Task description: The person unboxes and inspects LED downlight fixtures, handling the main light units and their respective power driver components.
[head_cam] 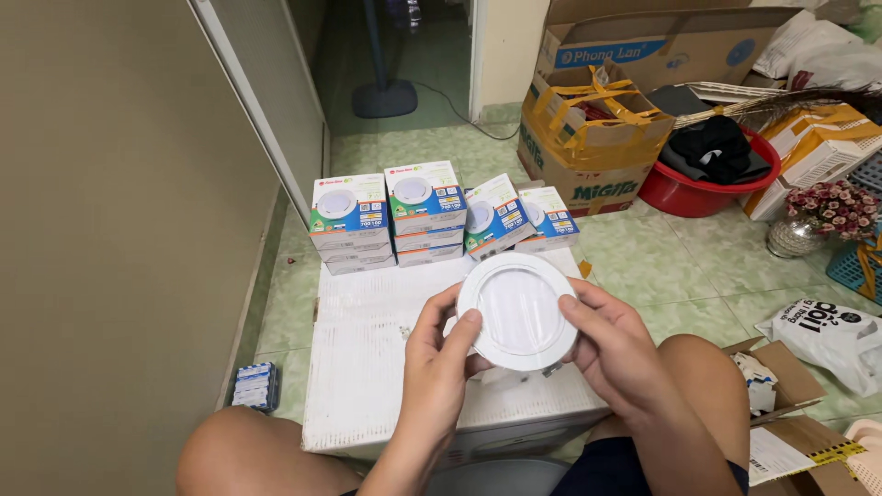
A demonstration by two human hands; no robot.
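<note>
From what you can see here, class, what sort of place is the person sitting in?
Probably a room in a home used for storage: green floor tiles, stacked cardboard boxes, and a red tub of dark clothes. Both hands hold a round white lamp.

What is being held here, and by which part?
A round white downlight, gripped by its rim: left hand on the left edge, right hand on the right.

Round white recessed downlight (518,310), flat frosted face up toward the camera, slightly tilted, held off the white tabletop (367,367), metal spring clip showing underneath.
</note>
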